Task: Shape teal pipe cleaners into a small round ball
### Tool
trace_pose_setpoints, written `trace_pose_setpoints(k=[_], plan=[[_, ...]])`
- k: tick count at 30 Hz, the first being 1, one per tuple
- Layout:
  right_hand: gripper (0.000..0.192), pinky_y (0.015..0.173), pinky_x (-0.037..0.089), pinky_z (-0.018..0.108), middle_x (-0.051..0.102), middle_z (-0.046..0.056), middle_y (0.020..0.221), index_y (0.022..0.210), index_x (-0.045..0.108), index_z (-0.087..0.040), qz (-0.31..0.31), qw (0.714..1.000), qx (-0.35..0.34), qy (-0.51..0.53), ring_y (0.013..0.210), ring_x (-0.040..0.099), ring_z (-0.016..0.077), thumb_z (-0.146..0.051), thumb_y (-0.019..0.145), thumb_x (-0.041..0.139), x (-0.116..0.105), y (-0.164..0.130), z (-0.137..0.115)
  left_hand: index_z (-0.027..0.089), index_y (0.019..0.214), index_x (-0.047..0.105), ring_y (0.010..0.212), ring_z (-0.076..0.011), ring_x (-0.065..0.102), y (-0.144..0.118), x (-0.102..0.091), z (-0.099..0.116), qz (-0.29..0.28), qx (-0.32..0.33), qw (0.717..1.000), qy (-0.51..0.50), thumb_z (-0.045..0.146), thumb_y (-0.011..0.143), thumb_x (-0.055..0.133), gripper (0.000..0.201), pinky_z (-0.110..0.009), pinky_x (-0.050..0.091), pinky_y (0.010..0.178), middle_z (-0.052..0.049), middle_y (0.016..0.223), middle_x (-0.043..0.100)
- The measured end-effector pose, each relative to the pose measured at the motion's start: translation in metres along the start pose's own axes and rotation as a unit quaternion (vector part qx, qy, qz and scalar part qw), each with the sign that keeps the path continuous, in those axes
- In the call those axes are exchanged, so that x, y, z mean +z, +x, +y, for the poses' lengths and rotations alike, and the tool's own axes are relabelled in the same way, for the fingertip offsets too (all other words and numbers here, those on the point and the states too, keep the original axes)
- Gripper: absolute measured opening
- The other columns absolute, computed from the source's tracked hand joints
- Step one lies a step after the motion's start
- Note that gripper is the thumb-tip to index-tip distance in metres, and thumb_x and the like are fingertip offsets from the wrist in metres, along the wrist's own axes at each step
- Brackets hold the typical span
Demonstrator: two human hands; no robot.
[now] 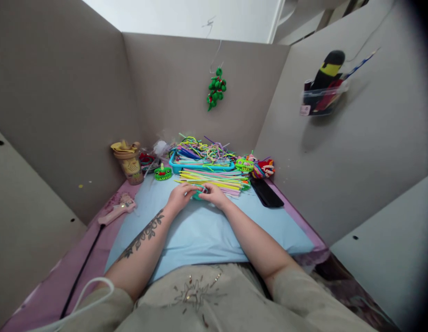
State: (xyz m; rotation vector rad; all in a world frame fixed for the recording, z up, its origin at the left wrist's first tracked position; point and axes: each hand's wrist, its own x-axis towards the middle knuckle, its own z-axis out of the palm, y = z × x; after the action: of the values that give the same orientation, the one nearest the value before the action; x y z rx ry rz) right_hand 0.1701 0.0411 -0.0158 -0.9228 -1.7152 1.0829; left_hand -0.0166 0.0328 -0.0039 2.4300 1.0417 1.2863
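Cardboard walls box in the tabletop [207, 230]; left hand [179, 196] and right hand [214, 194] both pinch a small teal piece [199, 195] beside the pipe cleaners [214, 180].

Work surface: a pink-covered table [62, 286] bearing a light blue sheet [200, 235]. On it lie loose pipe cleaners [214, 180], a blue tray [200, 167], a pink glue gun [117, 208] and a black case [266, 192].

The mat [200, 235] is light blue, on a pink cloth [51, 295]. The fuzzy sticks [214, 180] are yellow, pink and green. Their tray [196, 166] is bright blue. The hanging toy [216, 88] is green with red bits. The glue gun [117, 210] is pink. The left arm [145, 235] has a dark leafy tattoo.
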Motion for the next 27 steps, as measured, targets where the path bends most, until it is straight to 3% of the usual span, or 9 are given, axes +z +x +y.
trace_pose_setpoints(k=[8,16,21,27], plan=[[0.032,0.062,0.038,0.022,0.054,-0.004,0.075,0.084,0.052,-0.019,-0.006,0.999,-0.021,0.030,0.064,0.049,0.0096,-0.032,0.062,0.071,-0.0025,-0.0003,0.0029,0.022,0.090,0.070,0.083,-0.0163,0.058,0.0006,0.0013,-0.0003,0.005,0.023,1.000,-0.008,0.025,0.081,0.058,0.016,-0.029,0.046,0.077,-0.006,0.088,0.064],[0.030,0.058,0.038,0.022,0.056,-0.004,0.073,0.082,0.053,-0.018,0.003,0.999,-0.009,0.038,0.061,0.050,0.0096,-0.028,0.060,0.071,-0.0041,0.0005,-0.0039,0.017,0.072,0.070,0.077,-0.0151,0.056,0.0054,0.0013,-0.0069,-0.030,-0.073,0.990,-0.117,0.024,0.072,0.066,0.008,-0.028,0.045,0.072,-0.004,0.077,0.059],[0.031,0.060,0.037,0.022,0.056,-0.003,0.074,0.083,0.053,-0.018,0.034,0.997,-0.012,0.068,0.062,0.050,0.0092,-0.029,0.061,0.072,-0.0039,0.0016,-0.0015,0.018,0.079,0.070,0.077,-0.0153,0.055,0.0061,-0.0013,-0.0042,-0.001,-0.130,0.983,-0.130,0.026,0.070,0.065,0.013,-0.027,0.044,0.069,-0.004,0.082,0.062],[0.032,0.059,0.038,0.022,0.056,-0.004,0.072,0.083,0.053,-0.019,0.025,0.994,-0.008,0.107,0.062,0.049,0.0093,-0.029,0.060,0.073,-0.0029,0.0013,-0.0037,0.016,0.070,0.066,0.077,-0.0153,0.054,0.0056,0.0012,-0.0041,0.005,-0.162,0.975,-0.154,0.032,0.070,0.062,0.017,-0.025,0.042,0.068,-0.004,0.079,0.061]])
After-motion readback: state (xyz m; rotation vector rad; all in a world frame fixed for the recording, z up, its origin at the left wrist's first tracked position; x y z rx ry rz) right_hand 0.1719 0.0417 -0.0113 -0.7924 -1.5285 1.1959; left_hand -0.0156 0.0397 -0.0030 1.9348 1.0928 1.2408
